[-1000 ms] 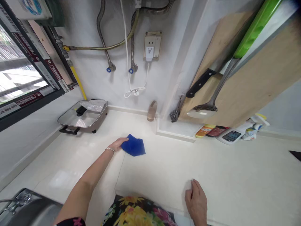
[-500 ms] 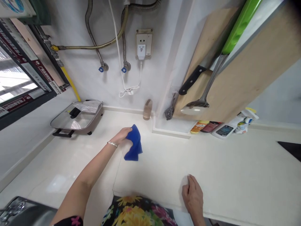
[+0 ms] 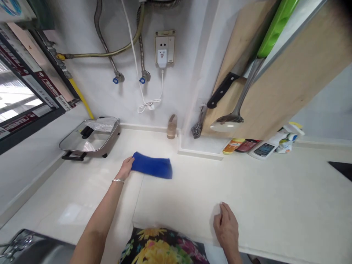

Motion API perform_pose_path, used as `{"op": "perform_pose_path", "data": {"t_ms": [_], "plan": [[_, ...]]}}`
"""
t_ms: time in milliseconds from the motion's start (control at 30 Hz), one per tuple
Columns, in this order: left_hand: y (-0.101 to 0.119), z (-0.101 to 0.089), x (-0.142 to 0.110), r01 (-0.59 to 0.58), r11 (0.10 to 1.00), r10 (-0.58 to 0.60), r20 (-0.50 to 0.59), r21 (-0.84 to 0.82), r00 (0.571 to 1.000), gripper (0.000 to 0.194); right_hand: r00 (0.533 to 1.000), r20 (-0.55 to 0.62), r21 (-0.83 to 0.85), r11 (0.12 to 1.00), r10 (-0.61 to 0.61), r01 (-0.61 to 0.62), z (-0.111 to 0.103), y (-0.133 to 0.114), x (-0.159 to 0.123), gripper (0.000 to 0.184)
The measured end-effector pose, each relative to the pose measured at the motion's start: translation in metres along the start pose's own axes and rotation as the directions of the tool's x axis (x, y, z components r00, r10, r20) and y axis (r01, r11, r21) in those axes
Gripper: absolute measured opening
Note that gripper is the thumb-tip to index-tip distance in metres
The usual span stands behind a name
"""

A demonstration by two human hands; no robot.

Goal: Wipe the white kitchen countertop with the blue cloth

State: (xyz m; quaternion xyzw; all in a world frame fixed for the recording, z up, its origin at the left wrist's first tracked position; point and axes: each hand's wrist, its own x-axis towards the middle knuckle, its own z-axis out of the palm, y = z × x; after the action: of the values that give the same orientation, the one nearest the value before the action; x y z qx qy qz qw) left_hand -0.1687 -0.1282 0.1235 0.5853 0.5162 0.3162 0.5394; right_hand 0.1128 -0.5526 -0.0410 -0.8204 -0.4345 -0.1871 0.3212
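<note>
A blue cleaning cloth [image 3: 152, 166] lies stretched out to the right from my left hand [image 3: 126, 168], which pinches it at its left end. The cloth is over the white countertop [image 3: 176, 201], left of centre; its right end is slightly blurred. My right hand [image 3: 226, 225] rests near the front edge of the counter with its fingers curled. Whether anything is inside that hand is hidden.
An electric pan [image 3: 90, 137] with a glass lid stands at the back left. A small bottle [image 3: 172, 126] is by the wall. Knife [image 3: 222, 90] and ladle [image 3: 242, 99] hang before a cutting board [image 3: 297, 80]. Cleaner bottles [image 3: 262, 149] lie below; a sink [image 3: 44, 247] is front left.
My left hand has moved left and a little toward me. The cloth, bunched and hanging downward before, now extends sideways to the right. My right hand has stayed in place.
</note>
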Motion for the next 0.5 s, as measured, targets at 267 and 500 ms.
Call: {"op": "perform_pose_path", "data": {"t_ms": [267,500], "plan": [[-0.045,-0.059,0.012,0.003,0.902,0.123,-0.264,0.432,0.957,0.042,1.000,0.016,0.001,1.000,-0.013,0.013,-0.002,0.003,0.002,0.044],[-0.067,0.047,-0.006,-0.176,0.793,0.288,-0.103,0.583,0.952,0.055,0.997,0.001,-0.019,0.997,-0.071,0.071,-0.003,0.003,0.000,0.044]]}}
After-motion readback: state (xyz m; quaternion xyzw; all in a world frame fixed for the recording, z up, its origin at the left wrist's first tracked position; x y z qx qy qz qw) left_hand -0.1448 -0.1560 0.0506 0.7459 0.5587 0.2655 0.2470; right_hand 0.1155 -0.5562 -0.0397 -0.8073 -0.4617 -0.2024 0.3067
